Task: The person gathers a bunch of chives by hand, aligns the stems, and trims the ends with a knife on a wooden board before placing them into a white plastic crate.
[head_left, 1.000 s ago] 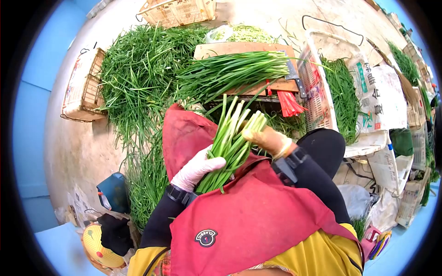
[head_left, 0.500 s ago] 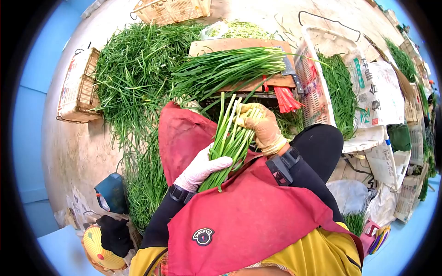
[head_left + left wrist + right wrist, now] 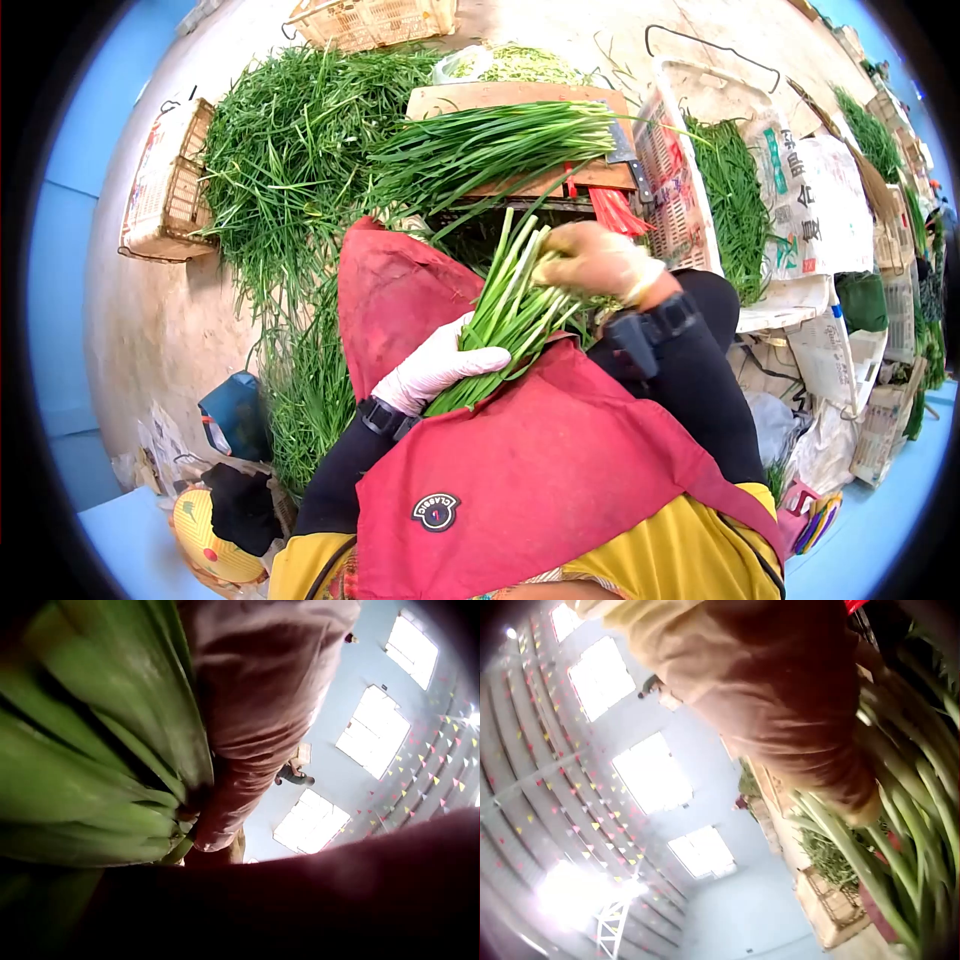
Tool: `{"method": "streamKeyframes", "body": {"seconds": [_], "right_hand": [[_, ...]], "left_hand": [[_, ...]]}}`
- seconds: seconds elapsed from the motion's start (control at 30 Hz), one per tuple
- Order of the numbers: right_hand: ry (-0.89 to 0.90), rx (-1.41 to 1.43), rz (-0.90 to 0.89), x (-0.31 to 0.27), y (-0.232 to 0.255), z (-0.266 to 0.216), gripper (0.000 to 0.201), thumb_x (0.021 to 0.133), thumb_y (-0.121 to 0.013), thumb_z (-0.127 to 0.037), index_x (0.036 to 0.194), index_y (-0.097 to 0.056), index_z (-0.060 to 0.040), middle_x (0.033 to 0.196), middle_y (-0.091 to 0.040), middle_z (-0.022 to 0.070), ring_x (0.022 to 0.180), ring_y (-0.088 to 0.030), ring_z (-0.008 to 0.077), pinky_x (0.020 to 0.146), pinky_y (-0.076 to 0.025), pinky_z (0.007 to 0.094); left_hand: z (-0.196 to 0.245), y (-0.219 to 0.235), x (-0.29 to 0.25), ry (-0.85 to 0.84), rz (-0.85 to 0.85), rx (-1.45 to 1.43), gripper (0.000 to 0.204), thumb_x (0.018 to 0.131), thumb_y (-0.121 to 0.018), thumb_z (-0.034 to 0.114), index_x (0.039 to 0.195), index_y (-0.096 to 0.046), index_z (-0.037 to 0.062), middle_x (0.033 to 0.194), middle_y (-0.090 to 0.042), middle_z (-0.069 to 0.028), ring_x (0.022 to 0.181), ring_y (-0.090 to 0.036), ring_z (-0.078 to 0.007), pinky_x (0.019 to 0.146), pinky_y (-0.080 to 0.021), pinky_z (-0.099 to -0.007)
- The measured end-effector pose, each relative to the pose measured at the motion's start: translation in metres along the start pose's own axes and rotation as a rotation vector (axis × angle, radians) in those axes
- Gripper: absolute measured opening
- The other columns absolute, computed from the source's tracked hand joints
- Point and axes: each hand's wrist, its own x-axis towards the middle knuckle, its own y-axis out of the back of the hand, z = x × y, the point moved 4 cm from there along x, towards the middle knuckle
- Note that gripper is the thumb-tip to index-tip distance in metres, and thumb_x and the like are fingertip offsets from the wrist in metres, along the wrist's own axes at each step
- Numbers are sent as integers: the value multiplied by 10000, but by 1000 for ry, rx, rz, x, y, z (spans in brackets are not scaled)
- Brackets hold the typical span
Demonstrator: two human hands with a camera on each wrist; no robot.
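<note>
My gloved left hand [image 3: 440, 372] grips a bunch of garlic chives [image 3: 500, 320] over the red apron [image 3: 560, 460], its thumb laid across the leaves. The pale stem ends point up and away from me. At those ends is my gloved right hand [image 3: 600, 262], blurred, its fingers curled at the stems. In the right wrist view, a fingertip [image 3: 862, 814] lies against the chive stalks [image 3: 900, 855]. The left wrist view has broad green leaves [image 3: 112, 735] beside the glove. More chives [image 3: 500, 140] lie across a wooden board [image 3: 450, 98] ahead.
A knife [image 3: 642, 180] and red strips [image 3: 615, 212] are at the board's right end. Loose chives [image 3: 300, 150] heap on the floor to the left, beside a plastic crate [image 3: 165, 190]. At right, a white crate [image 3: 680, 190] stands next to more chives [image 3: 730, 200].
My right hand moved in to the stem ends, curled around them, then shifted slightly and is blurred now. The left hand keeps its hold on the bunch. The view has drifted slightly.
</note>
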Motion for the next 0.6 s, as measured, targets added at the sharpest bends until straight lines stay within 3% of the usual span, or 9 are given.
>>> {"method": "streamKeyframes", "body": {"seconds": [0.07, 0.2, 0.27, 0.37, 0.47, 0.6], "right_hand": [[-57, 205, -40, 14, -18, 7, 254, 876, -644, -110, 1083, -665, 36, 895, -690, 42, 797, -626, 125, 738, -506, 279], [9, 630, -25, 27, -33, 25, 194, 835, -636, -30, 1014, -675, 33, 889, -689, 52, 780, -626, 118, 724, -504, 258], [18, 676, 91, 28, -35, 22, 177, 816, -622, -7, 983, -669, 27, 884, -689, 53, 775, -623, 115, 734, -504, 258], [40, 631, 109, 29, -34, 24, 163, 811, -619, -6, 965, -664, 20, 884, -685, 49, 777, -624, 113, 736, -508, 259], [85, 773, 137, 27, -34, 29, 145, 810, -613, -5, 947, -654, 15, 908, -683, 60, 790, -630, 118, 758, -512, 262], [136, 1004, 515, 28, -11, 60, 185, 840, -585, 16, 1007, -664, 29, 984, -700, 114, 827, -659, 149, 783, -518, 249]], "left_hand": [[1, -2, -2, 14, 22, 34, 623, 867, -734, 154, 1407, -446, 31, 1334, -569, -50, 1199, -543, -136, 1053, -408, -305], [-2, 3, -1, -28, 21, 33, 606, 883, -717, 146, 1410, -441, 32, 1341, -564, -49, 1218, -529, -137, 1065, -394, -304], [-2, 3, 0, -23, 13, 34, 602, 889, -710, 141, 1413, -436, 32, 1341, -564, -48, 1218, -527, -135, 1066, -392, -303], [-1, 2, 0, -21, 24, -8, 602, 885, -714, 141, 1410, -440, 31, 1342, -563, -48, 1218, -527, -135, 1063, -395, -304], [-4, 8, 0, -13, 34, 21, 604, 884, -714, 137, 1411, -439, 30, 1339, -566, -49, 1215, -530, -135, 1060, -397, -303], [-2, 3, -1, -9, 5, -45, 611, 880, -716, 128, 1415, -436, 32, 1332, -571, -48, 1204, -535, -134, 1054, -400, -299]]}}
